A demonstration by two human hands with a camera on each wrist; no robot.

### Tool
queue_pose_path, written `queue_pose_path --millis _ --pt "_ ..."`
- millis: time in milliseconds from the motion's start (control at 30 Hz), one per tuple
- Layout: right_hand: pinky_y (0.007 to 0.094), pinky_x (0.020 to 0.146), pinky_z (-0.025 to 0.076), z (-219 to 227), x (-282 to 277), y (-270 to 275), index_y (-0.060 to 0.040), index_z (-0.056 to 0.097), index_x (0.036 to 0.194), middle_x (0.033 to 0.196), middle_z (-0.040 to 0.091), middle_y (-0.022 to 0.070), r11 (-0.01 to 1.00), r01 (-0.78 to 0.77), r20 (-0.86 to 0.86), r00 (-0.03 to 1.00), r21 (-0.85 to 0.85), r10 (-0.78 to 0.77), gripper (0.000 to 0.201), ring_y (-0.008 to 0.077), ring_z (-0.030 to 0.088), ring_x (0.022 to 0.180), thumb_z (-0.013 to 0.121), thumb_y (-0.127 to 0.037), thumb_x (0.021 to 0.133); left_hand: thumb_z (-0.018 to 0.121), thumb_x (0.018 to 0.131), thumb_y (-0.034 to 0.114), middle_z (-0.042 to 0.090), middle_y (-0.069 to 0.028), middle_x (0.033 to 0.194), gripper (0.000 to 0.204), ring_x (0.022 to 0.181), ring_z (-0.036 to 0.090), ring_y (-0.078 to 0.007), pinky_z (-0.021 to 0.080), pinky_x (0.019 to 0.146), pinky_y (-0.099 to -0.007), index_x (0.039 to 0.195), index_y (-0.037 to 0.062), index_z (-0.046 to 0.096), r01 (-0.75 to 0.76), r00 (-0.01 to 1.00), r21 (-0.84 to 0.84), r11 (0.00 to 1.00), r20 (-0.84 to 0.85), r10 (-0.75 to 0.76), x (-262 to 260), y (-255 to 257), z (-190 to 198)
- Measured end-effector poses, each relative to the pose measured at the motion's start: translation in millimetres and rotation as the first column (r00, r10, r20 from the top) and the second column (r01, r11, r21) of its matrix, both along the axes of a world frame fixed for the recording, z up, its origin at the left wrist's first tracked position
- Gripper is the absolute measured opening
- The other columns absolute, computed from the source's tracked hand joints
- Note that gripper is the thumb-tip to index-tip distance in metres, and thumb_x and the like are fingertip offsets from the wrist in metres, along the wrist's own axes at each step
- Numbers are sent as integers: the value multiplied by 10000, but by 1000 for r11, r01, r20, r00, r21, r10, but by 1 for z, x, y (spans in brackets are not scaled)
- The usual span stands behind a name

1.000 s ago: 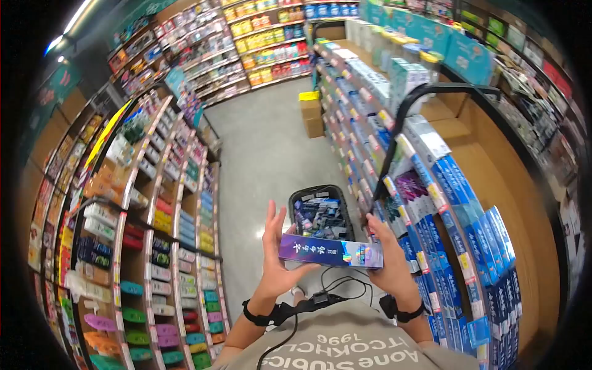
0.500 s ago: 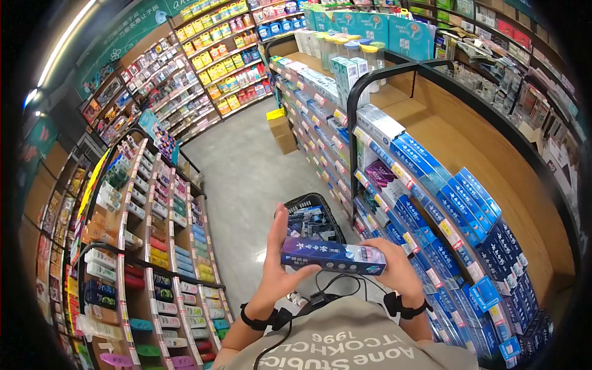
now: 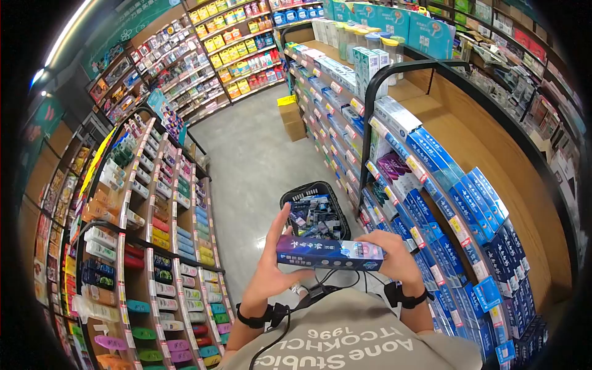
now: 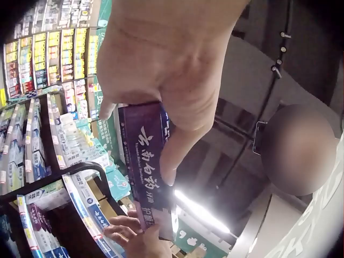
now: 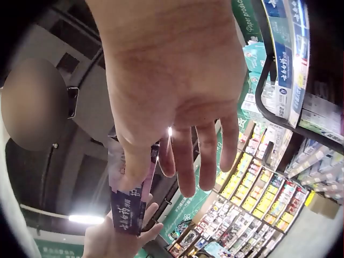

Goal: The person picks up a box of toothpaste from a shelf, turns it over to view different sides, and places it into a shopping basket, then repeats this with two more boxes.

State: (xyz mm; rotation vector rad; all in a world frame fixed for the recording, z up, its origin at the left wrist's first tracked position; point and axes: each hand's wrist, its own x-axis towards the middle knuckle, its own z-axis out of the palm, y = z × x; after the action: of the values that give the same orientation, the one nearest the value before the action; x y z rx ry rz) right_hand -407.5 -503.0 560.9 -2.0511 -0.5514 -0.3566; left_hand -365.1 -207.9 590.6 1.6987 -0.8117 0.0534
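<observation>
A long purple and dark-blue box [image 3: 327,251] with white lettering lies roughly level between both hands in the head view. At its left end, the left hand [image 3: 266,268] has its fingers extended upward and its thumb straight along the lower side; the left wrist view shows this thumb against the box [image 4: 141,150]. The right hand [image 3: 394,259] pinches the other end, thumb across the face in the right wrist view, with the other fingers [image 5: 207,156] extended beyond the box [image 5: 126,210]. Below the box, a black basket [image 3: 341,213] on the floor holds many small packages.
Shelves of blue boxes [image 3: 431,209] curve along the right, with a black rail [image 3: 369,105] at the shelf end. Shelves of bottles and tubes [image 3: 163,228] line the left. A cardboard carton [image 3: 291,122] stands farther along the grey floor. Cables hang near the body.
The box has turned so its lower face shows more, and the left thumb rests along it. The right hand still pinches its end. The head view has shifted, first sideways and then partly back.
</observation>
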Motion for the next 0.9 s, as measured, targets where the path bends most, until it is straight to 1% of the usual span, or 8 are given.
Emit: queue_pose_path --millis 100,200,300,400,500,600,767,900 --pt "380 823 553 1 0 3 -45 725 1142 1028 740 136 999 20 12 1000 29 -20 427 332 711 945 828 -84 729 943 583 -46 292 -247 1642 1358 1507 346 -380 383 1169 -511 1646 155 122 -50 997 -51 997 48 52 3 -4 -6" --pt "374 819 558 0 -1 4 -49 726 1154 1041 745 126 999 22 25 999 34 -23 460 328 712 933 857 -123 719 931 576 -78 525 -219 1471 1342 1315 569 -343 493 1076 -439 1639 129 139 -35 995 -49 998 -100 30 -1 -2 1" --pt "341 799 555 5 -6 6 -39 729 1144 1031 756 115 999 4 -28 1000 47 -3 483 278 733 904 910 -145 709 915 648 -45 677 -154 1245 1160 1209 640 -265 499 1053 -408 1602 75 266 -34 998 -90 995 -56 29 6 -1 -5" --pt "335 799 549 2 -10 10 -47 733 1143 1036 757 108 992 -19 -82 996 123 29 556 275 732 906 962 -151 647 933 567 -84 693 -168 1124 1239 1051 676 -234 562 959 -378 1601 62 266 -14 992 -69 998 -126 5 12 6 -10" --pt "335 808 548 -2 -10 12 -32 731 1121 1024 756 108 984 -52 -109 992 171 71 527 261 730 905 960 -140 659 940 557 -79 699 -160 1096 1182 1040 683 -227 566 944 -370 1570 54 346 8 975 -88 996 -221 -27 12 10 -8" --pt "345 812 562 2 -11 8 -11 725 1109 1013 754 122 977 -91 -137 983 193 119 476 259 735 908 938 -145 706 927 625 -47 710 -134 1098 1064 1033 693 -201 560 933 -346 1543 48 397 38 988 -80 996 -144 -49 14 6 -8" --pt "330 834 553 7 -10 -3 -7 723 1109 1010 750 118 960 -149 -242 948 238 207 438 228 728 918 916 -108 729 927 631 -18 697 -100 1037 989 967 666 -154 532 892 -304 1505 40 465 -7 979 -19 1000 -206 3 12 0 -3" --pt "331 875 546 14 -9 -2 -16 678 1199 1037 742 109 952 -186 -334 905 244 263 549 212 715 960 927 -119 721 920 658 27 665 -59 975 870 910 630 -124 502 866 -278 1444 39 548 -79 953 6 997 -295 77 10 3 1"
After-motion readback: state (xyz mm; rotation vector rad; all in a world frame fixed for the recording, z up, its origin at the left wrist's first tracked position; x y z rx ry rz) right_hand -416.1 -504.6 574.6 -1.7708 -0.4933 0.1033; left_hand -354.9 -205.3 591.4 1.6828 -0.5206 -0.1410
